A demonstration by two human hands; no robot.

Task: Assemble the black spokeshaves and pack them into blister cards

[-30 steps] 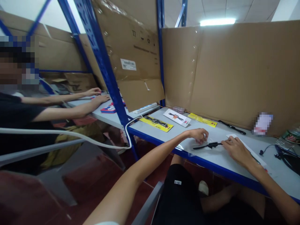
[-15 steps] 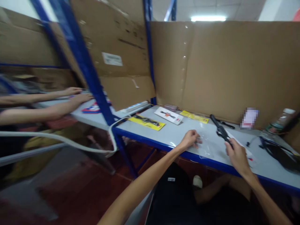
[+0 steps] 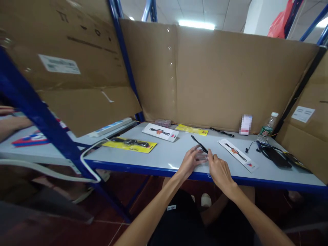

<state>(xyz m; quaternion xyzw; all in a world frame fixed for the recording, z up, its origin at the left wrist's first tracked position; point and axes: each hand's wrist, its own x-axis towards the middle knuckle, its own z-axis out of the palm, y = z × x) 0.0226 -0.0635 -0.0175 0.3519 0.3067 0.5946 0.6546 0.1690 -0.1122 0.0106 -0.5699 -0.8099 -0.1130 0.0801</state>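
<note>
My right hand (image 3: 219,171) is closed around the near end of a long black tool (image 3: 198,142) with a narrow, rounded far end. It points up and to the left above the table. My left hand (image 3: 191,160) is just beside it, fingers curled, and a glossy piece of clear plastic (image 3: 202,156) shows at its fingertips. Most of that plastic is hidden by the hands. To the right lies a white card (image 3: 235,155) printed with a similar black tool and an orange middle. A second white printed card (image 3: 161,132) sits farther back on the left.
On the grey table (image 3: 164,157) are a yellow card pack with a black item (image 3: 130,145), another yellow card (image 3: 192,130) and a black tool (image 3: 221,132). A phone (image 3: 276,157), cables and a water bottle (image 3: 268,128) stand right. Cardboard walls (image 3: 230,75) enclose it. Another person's arm (image 3: 15,126) shows left.
The view has swung right. My hands have come together, with the black tool brought down and left toward my left hand. The white card at right is now uncovered.
</note>
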